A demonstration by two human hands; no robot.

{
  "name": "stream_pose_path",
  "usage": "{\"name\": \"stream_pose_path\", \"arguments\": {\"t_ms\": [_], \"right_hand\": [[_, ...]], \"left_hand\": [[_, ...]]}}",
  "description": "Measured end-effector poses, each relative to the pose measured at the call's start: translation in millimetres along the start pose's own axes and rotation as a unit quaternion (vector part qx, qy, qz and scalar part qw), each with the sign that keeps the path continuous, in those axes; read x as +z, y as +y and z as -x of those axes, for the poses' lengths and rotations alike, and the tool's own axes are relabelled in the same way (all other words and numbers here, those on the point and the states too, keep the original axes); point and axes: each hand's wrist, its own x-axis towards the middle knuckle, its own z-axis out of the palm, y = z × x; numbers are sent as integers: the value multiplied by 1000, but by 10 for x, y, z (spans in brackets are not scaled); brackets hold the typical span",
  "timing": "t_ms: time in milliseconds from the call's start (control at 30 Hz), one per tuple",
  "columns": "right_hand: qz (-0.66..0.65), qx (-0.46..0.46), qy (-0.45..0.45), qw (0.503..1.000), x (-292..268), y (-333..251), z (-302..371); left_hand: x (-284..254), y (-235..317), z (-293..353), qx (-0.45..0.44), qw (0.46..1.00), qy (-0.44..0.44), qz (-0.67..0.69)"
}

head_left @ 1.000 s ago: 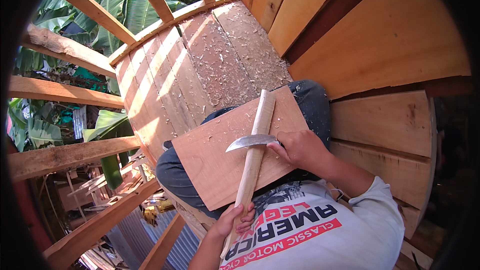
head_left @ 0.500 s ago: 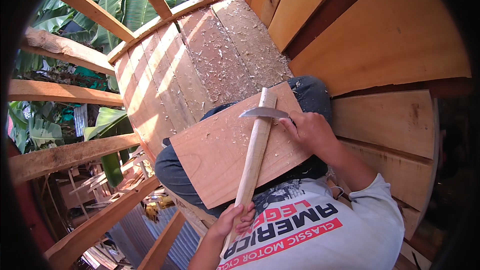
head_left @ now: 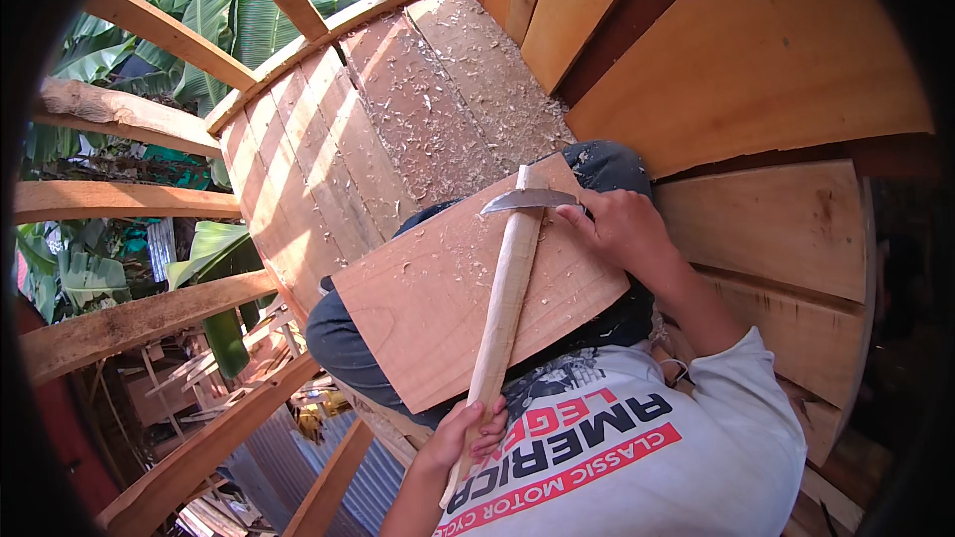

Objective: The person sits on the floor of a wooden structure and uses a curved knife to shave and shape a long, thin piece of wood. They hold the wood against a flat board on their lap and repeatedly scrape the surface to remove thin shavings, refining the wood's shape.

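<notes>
A long pale wooden stick (head_left: 505,303) lies slanted across a flat plywood board (head_left: 403,303) resting on my crossed legs. My left hand (head_left: 472,435) is closed round the stick's near part, close to my shirt. In my right hand (head_left: 625,227) is a knife, its handle mostly hidden by my fingers. The curved knife blade (head_left: 527,201) lies across the stick just short of its far end and points left. Small shavings are scattered over the board, mostly round the blade.
Wood shavings (head_left: 438,89) litter the plank floor ahead. Wooden rails (head_left: 129,204) line the left side, with banana leaves behind them. On the right rises a wall of wooden boards (head_left: 756,70). Corrugated metal sheets (head_left: 288,467) and scrap wood lie beyond the rails, lower left.
My right hand and the knife have moved a little farther from me, bringing the blade closer to the stick's far end. My left hand keeps its hold. The view has shifted slightly.
</notes>
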Motion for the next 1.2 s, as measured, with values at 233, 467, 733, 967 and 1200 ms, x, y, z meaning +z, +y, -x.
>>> {"name": "stream_pose_path", "arguments": {"t_ms": [233, 467, 733, 967, 1200], "right_hand": [[-8, -32, 5, 999, 73, -32, 70], [-3, -99, -38, 994, 59, -207, 243], [-10, -121, -29, 992, 53, -200, 224], [-12, -96, 5, 995, 139, -78, 179], [-17, -60, 4, 998, 86, -32, 124]], "left_hand": [[-3, -17, 35, -11, 1000, 1, 5], [1, 22, -14, -10, 1000, -8, -2], [-30, -19, -8, -11, 1000, -16, 11], [-14, -26, 1, -17, 1000, -18, 16], [-48, -50, -61, -18, 999, -26, 16]]}}
